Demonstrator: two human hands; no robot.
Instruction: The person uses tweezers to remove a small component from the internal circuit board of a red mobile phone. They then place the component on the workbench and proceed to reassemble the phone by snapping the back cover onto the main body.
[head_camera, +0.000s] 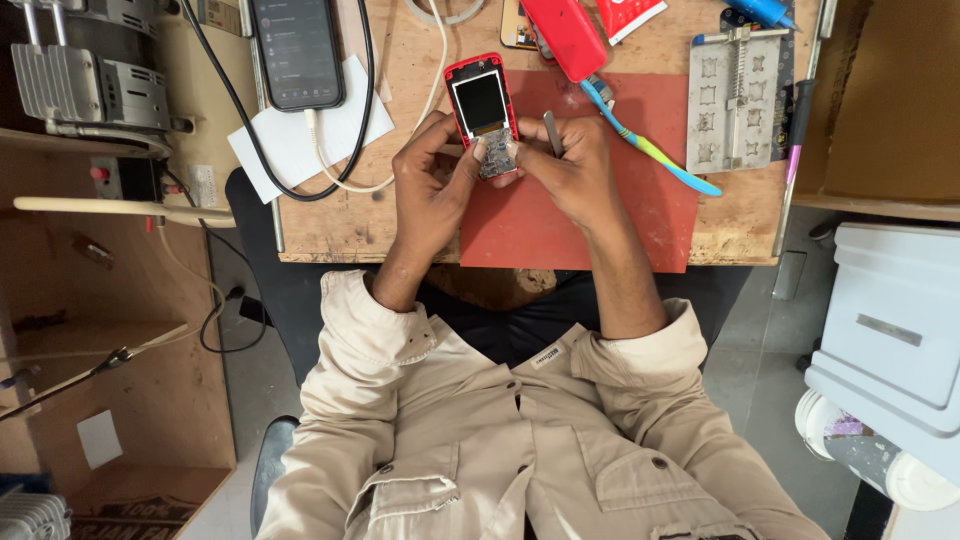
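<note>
A small red keypad phone (482, 105) with its front opened, dark screen up, is held over a red mat (560, 215) on a wooden bench. My left hand (432, 175) grips its lower left side, thumb on the exposed keypad board (495, 160). My right hand (570, 165) grips the lower right side, and a thin metal tool (552, 130) sticks up from between its fingers.
A black smartphone (298, 50) on white paper charges at the back left by a white cable (345, 180). A red case (565, 35), a blue-green toothbrush (650, 150) and a metal board holder (735, 100) lie at the back right. White bins (890, 340) stand right of the bench.
</note>
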